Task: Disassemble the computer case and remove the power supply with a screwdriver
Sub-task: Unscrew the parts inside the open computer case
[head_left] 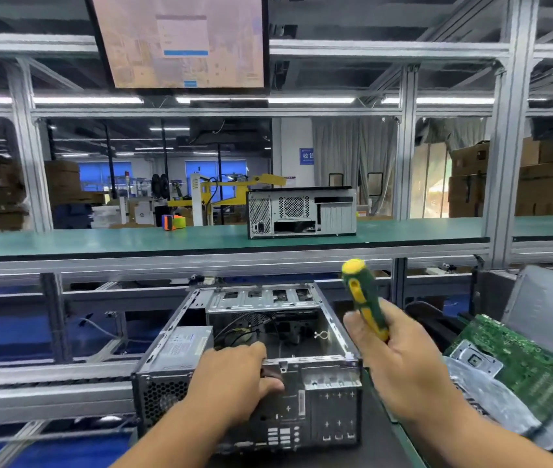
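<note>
Grey sheet metal is making up the open, lidless computer case [302,376], which is lying on its side on the dark work surface directly below the camera, its rear panel facing the person. The silver boxy power supply [180,352] is sitting inside the case at its left rear corner, just above the honeycomb vent grille. The left hand [231,380] is resting on the top edge of the rear panel, fingers curling over the rim into the case and thumb pressing on the outer face. The right hand [400,363] is holding the green-and-yellow-handled screwdriver [364,298] raised above the case's right side, fingers wrapping around the lower handle, the yellow butt end pointing up; the shaft is hidden behind the hand. A green circuit board [518,363] is lying on silvery plastic bags to the right. A second closed grey computer case [302,212] is standing on the green-topped bench [99,239] farther back, under a hanging monitor [180,42].
</note>
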`<state>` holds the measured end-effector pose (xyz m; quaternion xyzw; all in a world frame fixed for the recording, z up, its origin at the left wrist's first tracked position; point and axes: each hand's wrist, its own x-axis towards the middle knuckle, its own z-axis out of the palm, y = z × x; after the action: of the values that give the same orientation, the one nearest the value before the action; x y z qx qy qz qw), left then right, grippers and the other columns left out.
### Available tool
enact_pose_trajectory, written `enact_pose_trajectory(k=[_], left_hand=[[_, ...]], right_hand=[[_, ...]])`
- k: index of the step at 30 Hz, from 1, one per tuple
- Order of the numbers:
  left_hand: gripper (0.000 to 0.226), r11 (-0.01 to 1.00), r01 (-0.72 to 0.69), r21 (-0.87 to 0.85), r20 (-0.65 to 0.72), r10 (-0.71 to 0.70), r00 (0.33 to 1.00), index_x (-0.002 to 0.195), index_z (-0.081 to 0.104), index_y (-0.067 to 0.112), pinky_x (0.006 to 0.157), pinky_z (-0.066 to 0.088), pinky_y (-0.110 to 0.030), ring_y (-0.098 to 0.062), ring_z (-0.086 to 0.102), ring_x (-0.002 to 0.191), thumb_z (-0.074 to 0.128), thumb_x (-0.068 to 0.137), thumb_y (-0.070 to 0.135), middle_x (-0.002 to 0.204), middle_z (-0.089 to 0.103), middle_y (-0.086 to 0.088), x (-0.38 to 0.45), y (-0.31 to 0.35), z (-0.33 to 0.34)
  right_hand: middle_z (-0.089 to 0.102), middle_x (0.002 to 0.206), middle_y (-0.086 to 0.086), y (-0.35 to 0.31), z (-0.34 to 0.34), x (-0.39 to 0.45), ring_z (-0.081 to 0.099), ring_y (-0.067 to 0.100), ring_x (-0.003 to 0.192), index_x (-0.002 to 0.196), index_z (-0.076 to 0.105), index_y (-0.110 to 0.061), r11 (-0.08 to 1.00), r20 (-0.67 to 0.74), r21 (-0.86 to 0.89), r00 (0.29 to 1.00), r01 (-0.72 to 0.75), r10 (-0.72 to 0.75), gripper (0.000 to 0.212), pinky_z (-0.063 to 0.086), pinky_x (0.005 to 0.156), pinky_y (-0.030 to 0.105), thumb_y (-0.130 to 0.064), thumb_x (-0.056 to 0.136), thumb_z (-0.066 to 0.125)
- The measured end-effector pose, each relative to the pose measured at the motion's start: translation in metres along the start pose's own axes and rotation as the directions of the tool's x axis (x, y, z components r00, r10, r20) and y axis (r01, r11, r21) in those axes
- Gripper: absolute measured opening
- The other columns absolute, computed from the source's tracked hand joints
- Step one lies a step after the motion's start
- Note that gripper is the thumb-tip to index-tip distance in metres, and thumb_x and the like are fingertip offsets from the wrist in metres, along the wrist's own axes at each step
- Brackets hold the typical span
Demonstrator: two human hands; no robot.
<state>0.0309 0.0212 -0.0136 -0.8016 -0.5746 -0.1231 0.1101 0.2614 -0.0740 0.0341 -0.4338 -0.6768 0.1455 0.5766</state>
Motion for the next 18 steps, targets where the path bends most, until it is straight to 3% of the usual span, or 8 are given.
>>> enact_pose_trajectory(k=[4, 9, 12, 15, 18], left_hand=[[0.052, 1.0, 0.001, -0.023, 0.025, 0.0, 1.0, 0.097, 0.045, 0.031, 0.078, 0.041, -0.04, -0.022, 0.065, 0.098, 0.049, 0.085, 0.082, 0.101, 0.067, 0.007, -0.032, 0.022, -0.016], [0.054, 0.996, 0.008, -0.089, 0.195, 0.01, 0.981, 0.101, 0.043, 0.033, 0.077, 0.031, -0.038, -0.022, 0.055, 0.09, 0.049, 0.083, 0.084, 0.108, 0.064, 0.009, -0.065, 0.044, -0.037], [0.054, 0.994, -0.038, -0.107, 0.276, 0.066, 0.959, 0.099, 0.04, 0.032, 0.077, 0.03, -0.037, -0.023, 0.056, 0.092, 0.048, 0.085, 0.083, 0.105, 0.063, 0.008, -0.073, 0.047, -0.046], [0.067, 0.968, -0.054, -0.245, 0.336, 0.137, 0.932, 0.1, 0.048, 0.035, 0.07, 0.041, -0.032, -0.008, 0.056, 0.081, 0.041, 0.073, 0.096, 0.093, 0.063, 0.014, -0.066, 0.034, -0.068], [0.06, 0.919, -0.031, -0.394, 0.178, 0.109, 0.978, 0.087, 0.06, 0.036, 0.058, 0.046, -0.029, 0.003, 0.059, 0.063, 0.041, 0.077, 0.092, 0.075, 0.066, 0.019, -0.009, 0.016, -0.09]], right_hand=[[0.039, 0.066, 0.002, 0.003, 0.025, 0.077, 0.034, 0.017, 0.059, 0.092, 0.05, -0.005, 0.968, 0.035, 0.237, 0.996, -0.085, 0.079, 0.068, 0.032, 0.057, 0.038, -0.073, 0.087, 0.055], [0.045, 0.062, -0.004, 0.024, 0.061, 0.141, 0.035, 0.011, 0.052, 0.107, 0.055, -0.013, 0.818, 0.187, 0.497, 0.956, -0.29, 0.225, 0.033, 0.033, 0.046, 0.025, -0.046, 0.103, 0.055], [0.052, 0.062, -0.005, 0.041, 0.079, 0.165, 0.046, 0.012, 0.057, 0.111, 0.057, -0.015, 0.808, 0.221, 0.463, 0.93, -0.365, 0.293, 0.031, 0.046, 0.055, 0.029, -0.045, 0.104, 0.052], [0.057, 0.071, -0.002, 0.058, 0.093, 0.181, 0.054, 0.017, 0.068, 0.111, 0.058, -0.02, 0.833, 0.202, 0.382, 0.915, -0.401, 0.348, 0.034, 0.051, 0.066, 0.036, -0.052, 0.105, 0.048], [0.06, 0.089, 0.0, 0.072, 0.104, 0.192, 0.055, 0.018, 0.08, 0.12, 0.058, -0.025, 0.898, 0.16, 0.194, 0.916, -0.396, 0.369, 0.044, 0.048, 0.071, 0.036, -0.062, 0.102, 0.043]])
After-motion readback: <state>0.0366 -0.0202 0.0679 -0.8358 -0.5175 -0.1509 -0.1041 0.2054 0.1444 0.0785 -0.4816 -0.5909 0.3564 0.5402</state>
